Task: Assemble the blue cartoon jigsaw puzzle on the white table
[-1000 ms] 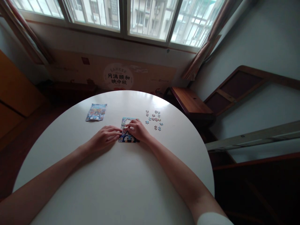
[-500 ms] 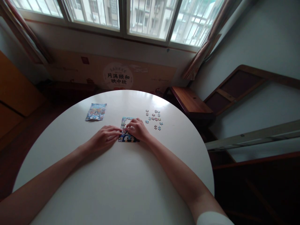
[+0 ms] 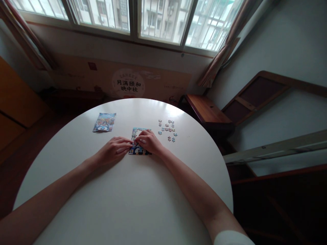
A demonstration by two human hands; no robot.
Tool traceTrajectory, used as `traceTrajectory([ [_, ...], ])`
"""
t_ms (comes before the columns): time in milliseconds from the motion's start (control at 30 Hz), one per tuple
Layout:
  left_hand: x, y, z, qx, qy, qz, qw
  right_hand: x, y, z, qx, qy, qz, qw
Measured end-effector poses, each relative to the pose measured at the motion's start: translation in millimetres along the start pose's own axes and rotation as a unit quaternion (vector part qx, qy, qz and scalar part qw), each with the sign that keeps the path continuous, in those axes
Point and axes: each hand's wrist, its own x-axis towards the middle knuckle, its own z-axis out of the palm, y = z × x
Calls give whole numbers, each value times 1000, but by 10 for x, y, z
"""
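A small, partly filled jigsaw puzzle (image 3: 140,151) lies flat on the white round table (image 3: 114,207), with a pale gap in its upper middle. My left hand (image 3: 114,148) rests at the puzzle's left edge, fingers together and fingertips holding that edge. Over the puzzle's right half, my right hand (image 3: 150,142) is closed in a pinch, its fingertips down near the centre. Whatever lies between those fingertips is hidden. Part of the puzzle is covered by the right hand. Several loose jigsaw pieces (image 3: 170,129) are scattered on the table to the right.
A colourful printed packet (image 3: 104,122) lies at the table's back left. Beyond the right edge stands a wooden bench (image 3: 208,109). A printed panel (image 3: 89,80) runs below the barred window (image 3: 163,20).
My right hand has shifted slightly left over the puzzle, its fingertips now nearer the left side. The left hand stays at the puzzle's edge.
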Motion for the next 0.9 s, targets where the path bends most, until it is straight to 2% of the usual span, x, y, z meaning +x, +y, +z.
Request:
traceTrajectory([
  [900,12,4,5,9,5,10,1000,-5,4,-12,3,19,-29,999],
])
